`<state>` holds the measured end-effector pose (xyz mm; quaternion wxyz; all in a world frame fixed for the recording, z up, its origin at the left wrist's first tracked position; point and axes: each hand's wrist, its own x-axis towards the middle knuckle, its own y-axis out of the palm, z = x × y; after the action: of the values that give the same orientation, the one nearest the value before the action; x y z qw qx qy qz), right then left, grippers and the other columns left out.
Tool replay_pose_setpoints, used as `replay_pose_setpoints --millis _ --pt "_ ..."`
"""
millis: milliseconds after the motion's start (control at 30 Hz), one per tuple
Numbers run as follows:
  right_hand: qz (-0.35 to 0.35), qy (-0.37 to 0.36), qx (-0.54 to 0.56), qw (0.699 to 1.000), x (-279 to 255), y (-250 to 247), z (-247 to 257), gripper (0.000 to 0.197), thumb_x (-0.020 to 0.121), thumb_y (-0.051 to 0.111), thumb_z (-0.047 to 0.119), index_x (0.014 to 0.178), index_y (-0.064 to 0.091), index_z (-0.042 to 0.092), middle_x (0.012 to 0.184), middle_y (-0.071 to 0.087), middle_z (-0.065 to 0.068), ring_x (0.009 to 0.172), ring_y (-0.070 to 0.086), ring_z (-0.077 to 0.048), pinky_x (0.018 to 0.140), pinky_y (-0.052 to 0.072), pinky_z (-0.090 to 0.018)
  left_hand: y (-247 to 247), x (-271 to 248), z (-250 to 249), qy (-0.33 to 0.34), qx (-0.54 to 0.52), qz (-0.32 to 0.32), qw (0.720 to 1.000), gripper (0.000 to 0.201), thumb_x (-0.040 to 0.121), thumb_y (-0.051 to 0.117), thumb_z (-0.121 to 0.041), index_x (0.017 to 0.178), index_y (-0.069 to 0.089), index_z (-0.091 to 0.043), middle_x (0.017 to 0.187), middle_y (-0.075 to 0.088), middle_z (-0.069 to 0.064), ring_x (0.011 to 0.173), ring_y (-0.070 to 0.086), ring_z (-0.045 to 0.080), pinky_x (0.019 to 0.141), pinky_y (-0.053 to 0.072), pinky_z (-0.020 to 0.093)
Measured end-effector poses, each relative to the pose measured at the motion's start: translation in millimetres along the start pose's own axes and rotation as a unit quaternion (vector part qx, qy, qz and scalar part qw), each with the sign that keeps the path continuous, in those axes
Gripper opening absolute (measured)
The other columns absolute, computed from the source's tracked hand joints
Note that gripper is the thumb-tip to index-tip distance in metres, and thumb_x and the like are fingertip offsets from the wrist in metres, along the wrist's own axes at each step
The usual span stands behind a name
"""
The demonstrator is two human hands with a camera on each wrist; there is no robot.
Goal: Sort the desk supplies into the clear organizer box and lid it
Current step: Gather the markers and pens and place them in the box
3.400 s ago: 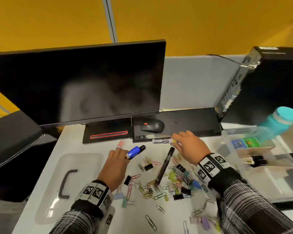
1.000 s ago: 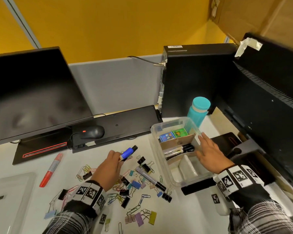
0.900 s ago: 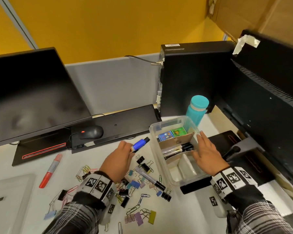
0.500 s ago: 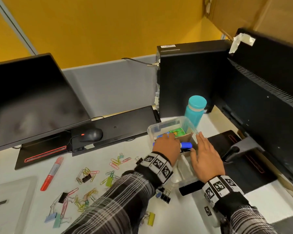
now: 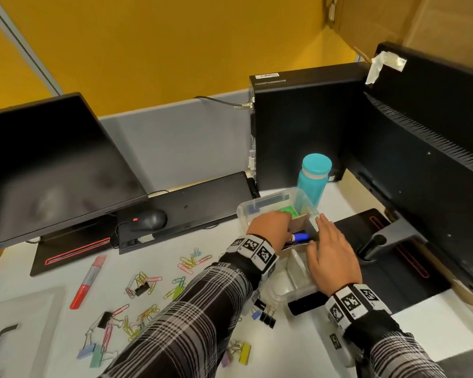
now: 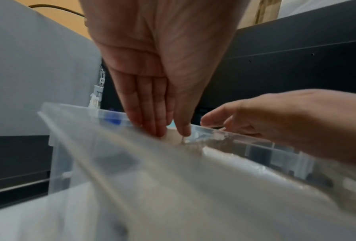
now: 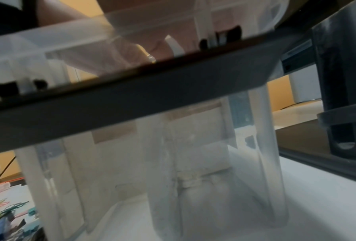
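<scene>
In box (image 5: 247,214), on table (image 5: 306,339) right of clip scatter: blue marker (image 5: 301,237) lay crosswise in middle compartment, long axis left-right, blue end toward right wall. Left hand (image 5: 271,227) reached over box's left rim, palm down, fingers (image 6: 150,112) straight and together, dipping inside; whether it touched marker, cannot tell. Right hand (image 5: 331,257) flat on right rim, fingers extended, gripping nothing. Left wrist view alone showed fingertips past rim; head view showed marker. Red marker (image 5: 88,281) lay on table left, lid (image 5: 25,323) beyond.
</scene>
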<state>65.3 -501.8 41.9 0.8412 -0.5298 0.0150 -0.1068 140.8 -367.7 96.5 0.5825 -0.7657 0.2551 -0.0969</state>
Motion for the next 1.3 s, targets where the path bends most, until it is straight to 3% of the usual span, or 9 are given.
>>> replay_pose_setpoints --millis 233,400,467,567,633,733,933,1133,1300 --pt "-0.011 -0.023 0.020 0.999 -7.1 -5.6 3.3 0.054 0.092 0.046 0.022 0.144 0.030 0.016 0.150 0.033 -0.006 0.139 0.029 -0.025 0.115 0.026 -0.045 -27.7 -42.1 45.7 -0.040 -0.023 -0.147 0.988 0.024 0.094 0.046 -0.026 0.113 0.060 -0.029 0.115 0.065 -0.006 0.098 0.062 0.019 0.078 0.050 0.032" --pt "-0.039 -0.182 0.037 0.982 -30.5 -9.2 39.4 0.040 0.089 0.041 0.023 0.127 0.049 0.017 0.135 0.049 -0.001 0.130 0.039 -0.021 0.111 0.033 -0.041 -5.3 -101.9 122.7 -0.158 -0.019 -0.121 0.980 0.018 0.094 0.048 -0.027 0.104 0.061 -0.031 0.109 0.065 -0.010 0.091 0.063 0.016 0.075 0.046 0.029" --pt "0.008 -0.269 0.030 0.963 -39.5 -5.5 64.2 0.033 0.087 0.037 0.025 0.114 0.055 0.019 0.119 0.054 0.002 0.114 0.047 -0.017 0.098 0.043 -0.030 14.2 -126.1 151.0 -0.199 -0.013 -0.094 0.975 0.018 0.094 0.048 -0.027 0.105 0.062 -0.031 0.109 0.065 -0.008 0.093 0.061 0.016 0.078 0.048 0.030" --pt "0.112 -0.331 0.011 0.937 -49.5 20.9 94.4 0.020 0.080 0.046 0.023 0.096 0.058 0.019 0.095 0.057 0.004 0.084 0.054 -0.013 0.061 0.047 -0.019 42.9 -160.6 189.1 -0.253 -0.004 -0.056 0.966 0.023 0.093 0.048 -0.027 0.112 0.060 -0.029 0.115 0.061 -0.003 0.103 0.055 0.019 0.084 0.049 0.035" --pt "0.171 -0.313 -0.053 0.933 -51.2 43.7 109.5 0.026 0.075 0.062 0.010 0.101 0.061 0.011 0.100 0.058 -0.003 0.088 0.059 -0.019 0.059 0.050 -0.023 56.4 -180.8 210.7 -0.288 0.007 -0.055 0.956 0.029 0.091 0.050 -0.026 0.119 0.057 -0.027 0.122 0.057 0.001 0.109 0.050 0.023 0.089 0.047 0.038" --pt "0.290 -0.204 -0.139 0.925 -50.5 71.0 128.1 0.043 0.091 0.050 0.007 0.133 0.040 0.005 0.131 0.041 -0.013 0.120 0.043 -0.026 0.084 0.048 -0.034 62.5 -205.8 238.8 -0.360 0.041 -0.076 0.929 0.036 0.090 0.051 -0.032 0.126 0.053 -0.028 0.130 0.050 0.001 0.117 0.044 0.026 0.092 0.043 0.041" --pt "0.356 -0.050 -0.194 0.913 -46.6 110.5 136.7 0.041 0.097 0.039 0.017 0.136 0.033 0.007 0.140 0.038 -0.010 0.128 0.041 -0.024 0.101 0.039 -0.037 53.2 -235.5 293.6 -0.461 0.055 -0.111 0.879 0.044 0.088 0.055 -0.031 0.131 0.047 -0.025 0.136 0.044 0.007 0.122 0.039 0.032 0.100 0.038 0.046" --pt "0.362 -0.033 -0.162 0.918 -40.5 95.2 152.5 0.034 0.093 0.046 0.017 0.126 0.039 0.009 0.131 0.048 -0.011 0.120 0.049 -0.026 0.095 0.042 -0.036 39.7 -241.0 332.0 -0.466 0.088 -0.070 0.878 0.045 0.092 0.050 -0.027 0.135 0.038 -0.023 0.140 0.040 0.006 0.125 0.040 0.029 0.101 0.038 0.043" --pt "0.333 -0.148 0.002 0.931 -44.9 58.0 176.1 0.008 0.089 0.047 0.016 0.088 0.042 0.022 0.084 0.047 0.001 0.079 0.049 -0.022 0.066 0.042 -0.031 37.9 -238.6 354.9 -0.476 0.039 -0.038 0.878 0.040 0.092 0.046 -0.026 0.131 0.040 -0.021 0.128 0.049 0.008 0.116 0.047 0.029 0.095 0.044 0.044"
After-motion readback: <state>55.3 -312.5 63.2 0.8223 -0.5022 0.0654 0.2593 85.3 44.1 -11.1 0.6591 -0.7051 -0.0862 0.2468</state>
